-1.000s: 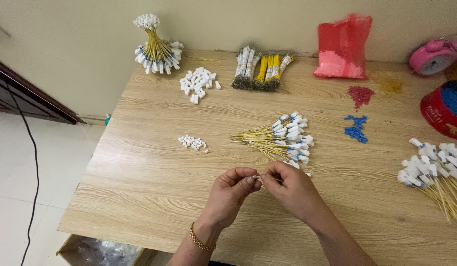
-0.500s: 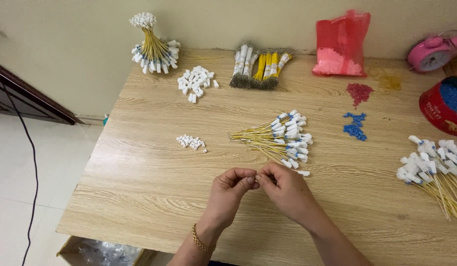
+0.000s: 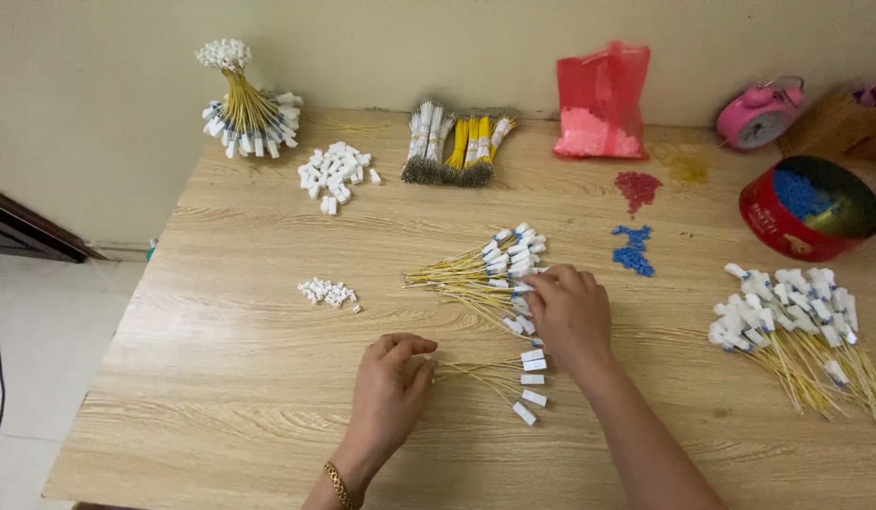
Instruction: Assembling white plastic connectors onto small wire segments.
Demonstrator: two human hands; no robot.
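Head view looks down on a wide wooden table (image 3: 221, 397) set against a pale wall. At the far right edge stands a round red tin (image 3: 773, 225) holding blue pellets, with a pink alarm clock (image 3: 759, 115) behind it and a red plastic bag (image 3: 601, 99) of pink bits near the wall. On the right lies a big heap of yellow wires with white connectors (image 3: 797, 326). At the back left corner a tied bundle of yellow wires (image 3: 244, 104) stands upright, white plugs at both ends, and beside it a flat bunch of white and yellow wire bundles (image 3: 457, 146). In the middle of the table is the working pile of yellow wires (image 3: 476, 269), connectors to the right. Smaller things: a heap of white connectors (image 3: 336, 172), a small cluster of white pieces (image 3: 326, 293), a patch of red pellets (image 3: 638, 187) and one of blue pellets (image 3: 632, 250).

The right hand (image 3: 570, 316) lies palm down, fingers loosely curled over the near end of the middle pile, touching its connectors; whether it grips any is hidden. The left hand (image 3: 391, 387), a gold bracelet (image 3: 340, 484) on its wrist, is curled with fingertips pinched on the bare ends of a small fan of yellow wires (image 3: 495, 376), which lies on the table just below the right hand.
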